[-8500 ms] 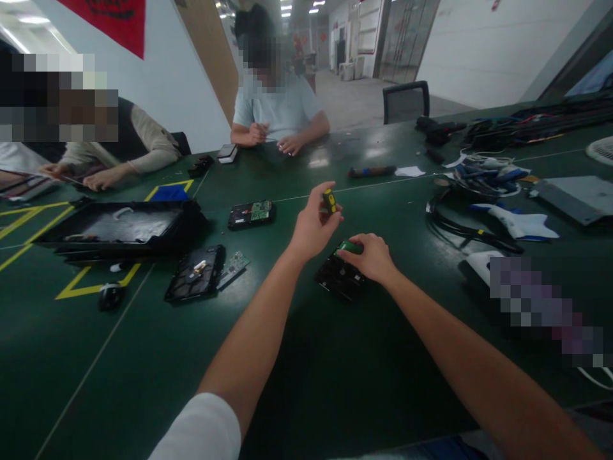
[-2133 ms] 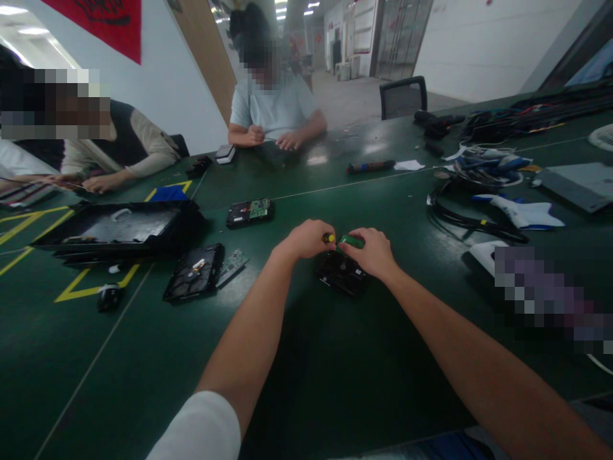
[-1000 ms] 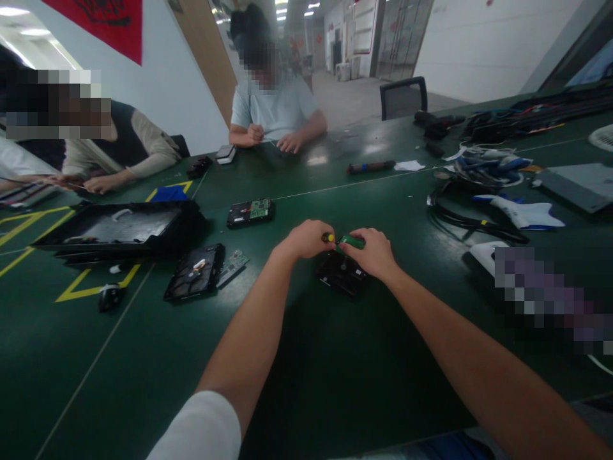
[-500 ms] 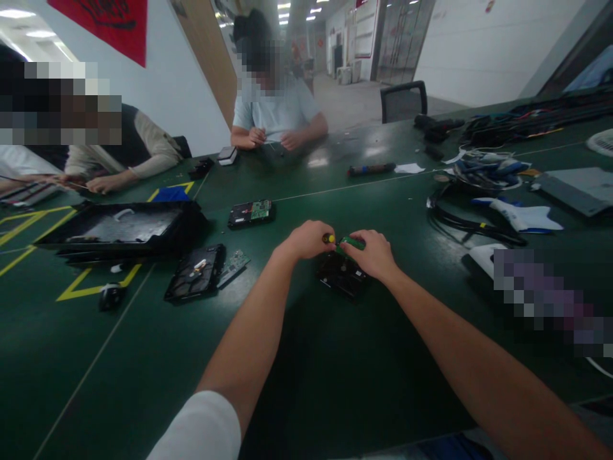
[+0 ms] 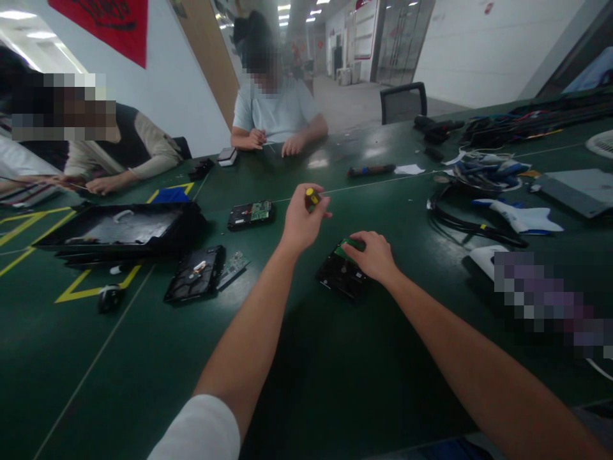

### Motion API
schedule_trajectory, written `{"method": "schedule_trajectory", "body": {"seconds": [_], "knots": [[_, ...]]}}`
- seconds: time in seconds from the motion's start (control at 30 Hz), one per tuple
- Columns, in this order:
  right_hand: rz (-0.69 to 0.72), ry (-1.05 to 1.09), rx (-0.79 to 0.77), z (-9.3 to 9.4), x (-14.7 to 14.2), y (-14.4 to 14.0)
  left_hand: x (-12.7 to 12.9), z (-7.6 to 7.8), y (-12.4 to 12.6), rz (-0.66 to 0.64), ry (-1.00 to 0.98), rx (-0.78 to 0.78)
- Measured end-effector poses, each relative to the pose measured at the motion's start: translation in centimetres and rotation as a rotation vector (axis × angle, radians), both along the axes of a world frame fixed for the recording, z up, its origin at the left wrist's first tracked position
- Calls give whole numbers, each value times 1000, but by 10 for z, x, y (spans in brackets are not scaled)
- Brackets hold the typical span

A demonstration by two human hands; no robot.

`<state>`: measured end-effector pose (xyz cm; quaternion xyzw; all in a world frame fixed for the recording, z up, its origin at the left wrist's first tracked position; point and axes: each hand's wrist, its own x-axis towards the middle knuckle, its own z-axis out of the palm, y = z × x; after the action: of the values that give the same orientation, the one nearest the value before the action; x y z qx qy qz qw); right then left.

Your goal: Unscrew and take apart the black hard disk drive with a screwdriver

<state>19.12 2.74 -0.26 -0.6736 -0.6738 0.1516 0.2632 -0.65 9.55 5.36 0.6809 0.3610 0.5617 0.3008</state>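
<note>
Two hands apart: left hand (image 5: 302,220) clamped on a yellow-ended tool (image 5: 312,196), right hand (image 5: 376,255) touching the hard drive (image 5: 339,276) below, grip unclear; likely rigid, best held by edges.

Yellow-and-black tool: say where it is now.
In the head view, the yellow-and-black tool is in the left hand near the centre, up-left of the black rectangular drive by the right hand.

Drive (image 5: 341,275) beneath right hand (image 5: 376,257), tray (image 5: 138,227) leftward
</note>
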Motion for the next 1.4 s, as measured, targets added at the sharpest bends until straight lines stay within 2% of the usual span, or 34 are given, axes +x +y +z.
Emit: {"method": "schedule_trajectory", "body": {"seconds": [0.13,0.4,0.67,1.4], "knots": [[-3,0,14,-1,0,1,7,-1,-2,5,-86,-13],[-9,-9,15,-1,0,2,15,-12,-2,-21,-56,14],[-3,1,13,-3,1,4,19,-12,-5,-20,-31,70],[-9,-14,5,1,-1,2,22,-17,-6,-37,-7,55]]}}
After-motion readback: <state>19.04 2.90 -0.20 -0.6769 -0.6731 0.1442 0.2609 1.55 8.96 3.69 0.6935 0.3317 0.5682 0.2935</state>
